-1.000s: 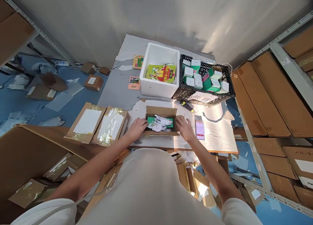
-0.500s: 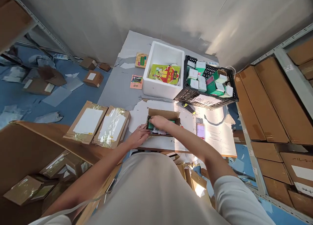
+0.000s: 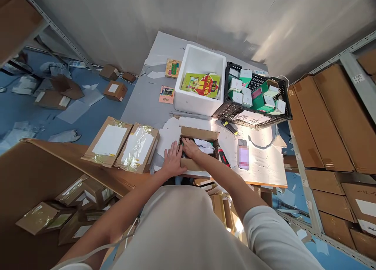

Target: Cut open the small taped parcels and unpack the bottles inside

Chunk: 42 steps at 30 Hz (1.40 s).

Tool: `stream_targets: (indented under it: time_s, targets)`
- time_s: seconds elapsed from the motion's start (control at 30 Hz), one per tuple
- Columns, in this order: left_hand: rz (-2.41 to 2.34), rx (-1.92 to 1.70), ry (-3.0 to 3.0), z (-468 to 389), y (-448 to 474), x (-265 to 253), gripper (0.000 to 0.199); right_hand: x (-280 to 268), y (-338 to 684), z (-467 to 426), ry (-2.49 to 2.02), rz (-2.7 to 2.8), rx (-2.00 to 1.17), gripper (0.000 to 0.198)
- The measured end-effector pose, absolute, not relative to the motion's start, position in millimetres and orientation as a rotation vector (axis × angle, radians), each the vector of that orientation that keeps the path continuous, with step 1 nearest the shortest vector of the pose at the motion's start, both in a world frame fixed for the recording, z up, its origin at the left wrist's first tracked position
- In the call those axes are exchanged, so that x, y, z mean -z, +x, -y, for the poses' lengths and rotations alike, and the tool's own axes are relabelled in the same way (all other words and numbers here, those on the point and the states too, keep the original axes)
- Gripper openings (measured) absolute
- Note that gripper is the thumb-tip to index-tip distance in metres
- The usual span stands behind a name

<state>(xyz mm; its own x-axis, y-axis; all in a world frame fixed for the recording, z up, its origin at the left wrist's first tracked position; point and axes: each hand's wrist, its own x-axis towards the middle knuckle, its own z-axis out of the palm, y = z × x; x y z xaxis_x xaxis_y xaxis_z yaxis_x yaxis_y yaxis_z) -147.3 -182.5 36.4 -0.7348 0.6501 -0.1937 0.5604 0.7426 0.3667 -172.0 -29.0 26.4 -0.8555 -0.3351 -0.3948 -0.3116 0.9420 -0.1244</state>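
A small open cardboard box (image 3: 199, 165) sits in front of me on the table, its flaps folded out. Inside lie crumpled white paper (image 3: 204, 146) and something green, mostly covered. My right hand (image 3: 190, 148) reaches into the box's left end, fingers stretched down onto the contents; the fingertips are partly hidden. My left hand (image 3: 174, 161) rests against the box's left side with its fingers spread, holding nothing. Right beside the box lies a red and black tool (image 3: 223, 157), perhaps a cutter.
Behind stand a white foam box (image 3: 194, 104) with booklets and a black crate (image 3: 252, 119) of green-white cartons. A yellow-black cutter (image 3: 230, 128) and a purple-screened phone (image 3: 243, 157) lie to the right. Two taped parcels (image 3: 138, 148) are at left; shelves (image 3: 317, 207) line the right.
The near flap has folded outward, and white paper and the red-black tool now show more plainly. My left hand has come off the box's rim and spread its fingers. My right hand stays inside.
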Motion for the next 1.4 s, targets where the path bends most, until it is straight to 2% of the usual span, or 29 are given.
stream_targets:
  time_s: [0.2, 0.27, 0.33, 0.43, 0.67, 0.9, 1.0, 1.1, 1.23, 1.33, 1.37, 1.4]
  targets:
    - [-2.718, -0.353, 0.843, 175, -141, -38, 0.106, -42, -173, 34, -0.371, -2.630, 0.023, 0.030]
    - [-2.717, -0.358, 0.811, 173, -141, -41, 0.112, -56, -173, 27, -0.369, -2.620, 0.032, 0.039]
    - [-2.706, -0.375, 0.773, 172, -142, -41, 0.117, -75, -171, 11, -0.389, -2.651, 0.114, 0.048]
    - [-2.724, -0.430, 0.777, 174, -144, -39, 0.119, -103, -161, -22, -0.420, -2.771, 0.402, 0.047]
    - [-2.743, -0.459, 0.918, 165, -155, -30, 0.080, -163, -133, -69, -0.319, -3.294, 1.158, 0.036]
    - [-2.698, -0.376, 0.861, 121, -216, -34, 0.076, -239, -80, -99, -0.359, -3.670, 1.212, 0.045]
    - [-2.705, -0.405, 0.807, 104, -241, -38, 0.081, -216, -44, -87, -0.250, -3.627, 1.207, 0.045]
    - [-2.713, -0.504, 0.809, 96, -254, -44, 0.085, -153, -22, -58, -0.148, -3.503, 1.319, 0.041]
    - [-2.739, -0.685, 0.891, 104, -249, -55, 0.070, -63, -22, -24, 0.071, -3.268, 1.346, 0.034]
    - [-2.731, -0.986, 1.053, 134, -219, -58, 0.062, -26, -29, -15, -0.020, -3.118, 1.417, 0.036]
    - [-2.665, -1.090, 1.150, 146, -206, -57, 0.067, -20, -31, -15, -0.064, -3.087, 1.439, 0.038]
    - [-2.552, -1.144, 1.258, 158, -193, -54, 0.081, -17, -33, -17, -0.105, -3.060, 1.452, 0.039]
